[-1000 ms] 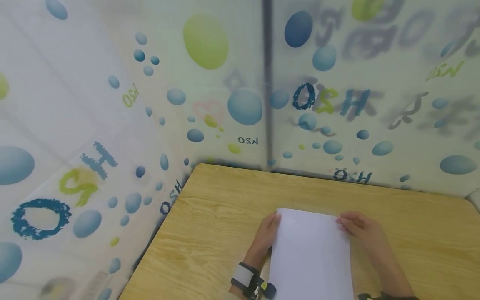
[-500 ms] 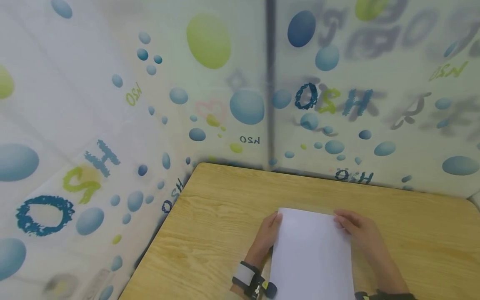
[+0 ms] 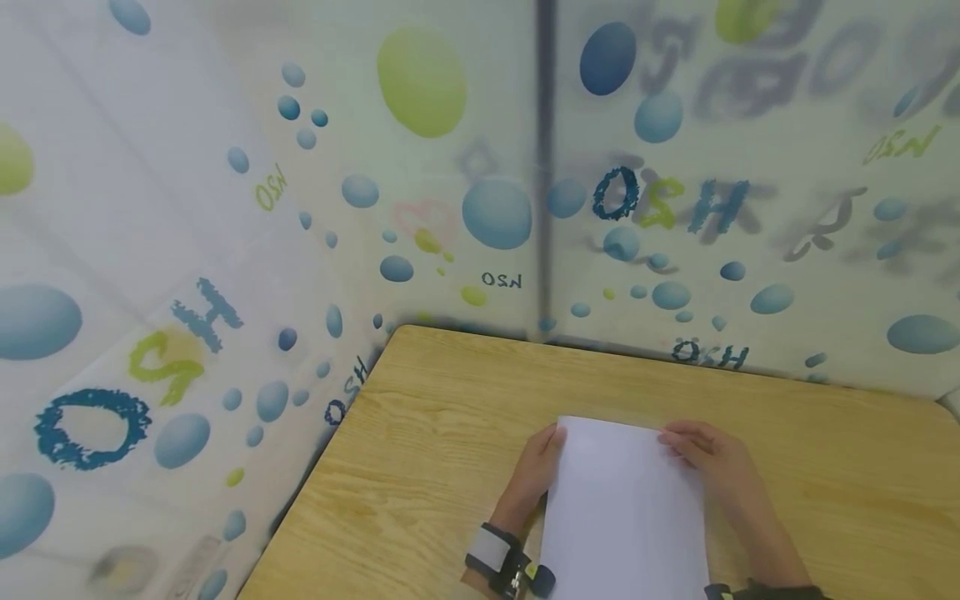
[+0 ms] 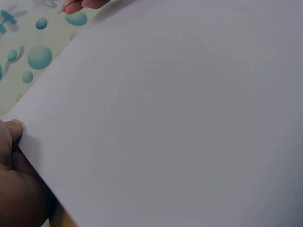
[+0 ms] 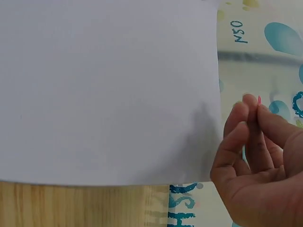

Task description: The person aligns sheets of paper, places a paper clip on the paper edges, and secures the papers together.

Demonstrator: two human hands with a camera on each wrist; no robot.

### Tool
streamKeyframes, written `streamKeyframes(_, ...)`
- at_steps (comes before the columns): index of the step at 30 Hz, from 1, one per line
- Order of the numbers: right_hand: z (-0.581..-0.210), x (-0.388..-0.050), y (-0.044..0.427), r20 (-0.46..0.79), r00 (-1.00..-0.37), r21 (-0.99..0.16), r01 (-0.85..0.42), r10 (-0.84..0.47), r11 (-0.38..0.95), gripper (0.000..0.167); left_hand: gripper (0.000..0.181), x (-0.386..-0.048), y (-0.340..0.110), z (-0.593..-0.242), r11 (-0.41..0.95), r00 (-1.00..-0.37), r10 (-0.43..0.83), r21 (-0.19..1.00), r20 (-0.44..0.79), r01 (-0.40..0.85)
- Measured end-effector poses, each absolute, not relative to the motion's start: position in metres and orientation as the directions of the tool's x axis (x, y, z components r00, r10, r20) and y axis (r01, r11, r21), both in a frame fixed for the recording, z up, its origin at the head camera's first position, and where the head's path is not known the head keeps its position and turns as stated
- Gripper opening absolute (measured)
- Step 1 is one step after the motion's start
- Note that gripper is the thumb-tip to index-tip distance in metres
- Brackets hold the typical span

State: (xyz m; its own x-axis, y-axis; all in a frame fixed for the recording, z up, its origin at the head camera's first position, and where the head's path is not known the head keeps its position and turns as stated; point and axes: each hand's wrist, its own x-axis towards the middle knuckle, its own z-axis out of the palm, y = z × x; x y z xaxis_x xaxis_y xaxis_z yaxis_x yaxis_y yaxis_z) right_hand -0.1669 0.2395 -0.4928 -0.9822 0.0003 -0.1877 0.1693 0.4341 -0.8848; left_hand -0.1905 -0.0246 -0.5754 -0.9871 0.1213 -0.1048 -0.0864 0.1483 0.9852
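Note:
White paper [image 3: 626, 508] is held up over the table, its top edge toward the wall; whether it is one sheet or several I cannot tell. At its upper left corner my left hand [image 3: 538, 462] grips the side edge, thumb [image 4: 15, 130] on the face and the other fingers behind. My right hand [image 3: 712, 458] is by the upper right corner. Between its thumb and fingertips it pinches a tiny pink-red paper clip [image 5: 259, 101], of which only a thin looped tip shows. In the right wrist view these fingertips are just beyond the paper's edge, apart from it.
The wooden table [image 3: 420, 417] meets a pale wall [image 3: 480, 100] printed with bubbles and lettering at the back and left. Straps with small cameras sit on both wrists, the left wrist strap [image 3: 489, 550] close to the paper's side.
My right hand has shifted a little left along the paper's top edge, in from the corner. The left hand and the paper have stayed nearly still; the head view has drifted slightly.

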Motion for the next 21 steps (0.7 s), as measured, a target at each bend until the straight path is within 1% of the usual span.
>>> streamKeyframes(7, -0.491, -0.169, 0.232, -0.161, -0.987, -0.888, 0.139, -0.012, 0.439, 0.039, 0.037, -0.191, -0.026, -0.578, 0.13, -0.986, 0.126, 0.987, -0.113, -0.096)
streamKeyframes(13, -0.491, -0.17, 0.225, -0.128, -0.991, -0.876, 0.101, -0.026, 0.472, 0.037, 0.038, -0.192, -0.026, -0.581, 0.142, -0.986, 0.126, 0.986, -0.106, -0.087)
streamKeyframes(21, -0.494, -0.174, 0.218, -0.137, -0.99, -0.875, 0.11, -0.024, 0.472, 0.031, 0.039, -0.19, -0.025, -0.576, 0.153, -0.985, 0.113, 0.981, -0.134, -0.116)
